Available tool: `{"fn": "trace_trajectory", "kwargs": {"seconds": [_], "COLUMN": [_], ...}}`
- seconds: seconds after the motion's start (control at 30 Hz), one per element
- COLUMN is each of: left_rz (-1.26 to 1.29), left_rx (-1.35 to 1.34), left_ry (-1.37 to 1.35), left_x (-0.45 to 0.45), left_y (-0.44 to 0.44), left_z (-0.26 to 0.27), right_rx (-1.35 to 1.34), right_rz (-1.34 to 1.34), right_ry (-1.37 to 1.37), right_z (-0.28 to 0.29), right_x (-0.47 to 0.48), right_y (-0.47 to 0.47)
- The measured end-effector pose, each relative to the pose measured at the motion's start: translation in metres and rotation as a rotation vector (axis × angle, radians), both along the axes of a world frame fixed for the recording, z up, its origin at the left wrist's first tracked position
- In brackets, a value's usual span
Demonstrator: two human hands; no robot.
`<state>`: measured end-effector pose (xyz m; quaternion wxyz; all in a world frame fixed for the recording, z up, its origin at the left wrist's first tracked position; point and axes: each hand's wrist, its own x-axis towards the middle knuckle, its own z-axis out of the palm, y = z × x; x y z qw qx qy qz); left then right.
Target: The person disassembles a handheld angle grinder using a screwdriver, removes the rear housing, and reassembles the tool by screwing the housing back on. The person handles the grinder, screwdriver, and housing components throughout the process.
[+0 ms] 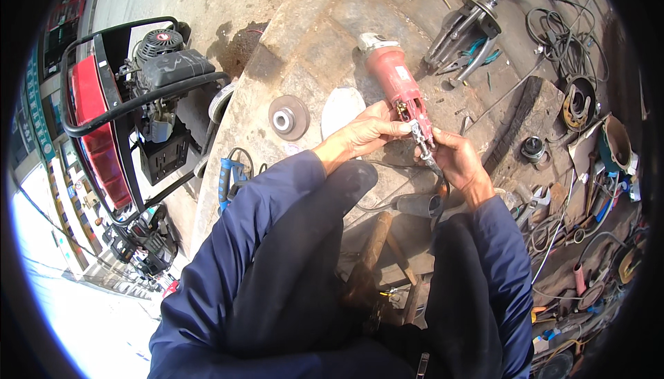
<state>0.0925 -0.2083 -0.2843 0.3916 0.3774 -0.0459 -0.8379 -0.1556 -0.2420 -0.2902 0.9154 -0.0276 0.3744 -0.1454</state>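
A red angle grinder [397,75] lies before me on the stone ground, its metal gear head [378,42] pointing away. Its rear end is uncovered, and a metal switch part [419,134] with wiring shows there. My left hand [365,130] grips this rear end from the left, thumb on the switch part. From the other side, my right hand [459,158] pinches the same end near the power cord [433,163]. A dark cylindrical sleeve [419,205] lies below, between my knees. A pale oval pad [342,109] rests just beyond my left hand.
Left of the pad sits a round flanged metal part [289,117]. A framed engine generator [155,78] stands at far left. Ahead right are a metal puller-like part [464,31] and teal-handled pliers [472,57]. A wooden block [524,125] and an adjustable wrench [537,202] lie right.
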Motion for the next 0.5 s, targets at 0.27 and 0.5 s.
{"fn": "trace_trajectory", "kwargs": {"seconds": [0.27, 0.5], "left_rz": [0.033, 0.01], "left_rx": [-0.006, -0.124], "left_ry": [-0.071, -0.221], "left_x": [-0.007, -0.014], "left_y": [0.006, 0.01], "left_z": [-0.003, -0.009], "right_rx": [-0.023, -0.066], "right_rz": [0.053, 0.079], "right_ry": [-0.013, 0.032], "right_z": [-0.006, -0.01], "right_x": [0.001, 0.001], "right_y": [0.01, 0.012]}}
